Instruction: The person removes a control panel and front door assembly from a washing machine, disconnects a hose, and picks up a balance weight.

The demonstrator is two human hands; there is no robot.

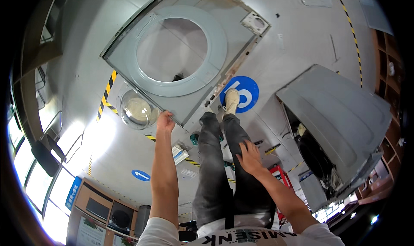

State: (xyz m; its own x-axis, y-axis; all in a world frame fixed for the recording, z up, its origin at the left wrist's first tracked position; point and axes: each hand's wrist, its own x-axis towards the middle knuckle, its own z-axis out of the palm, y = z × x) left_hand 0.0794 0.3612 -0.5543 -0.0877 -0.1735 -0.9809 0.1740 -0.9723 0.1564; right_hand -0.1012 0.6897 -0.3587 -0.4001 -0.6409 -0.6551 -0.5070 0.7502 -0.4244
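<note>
My left hand (166,120) grips the near lower edge of a large grey metal panel (112,58) with a big round opening, held out in front of me. A pale grey ring surround (214,50) rims the opening. Beside my left hand is a clear round door piece (134,109). My right hand (249,156) is at my right thigh with its fingers apart, holding nothing. My feet (232,97) are just below the panel's right edge, by a blue round floor marker (252,86).
A grey appliance cabinet (336,116) lies tilted at right. Tools (272,148) and a red rack (282,181) are around my legs. Black-and-yellow tape (105,93) marks the floor. Chairs (51,151) stand at left, shelving (381,60) at the far right.
</note>
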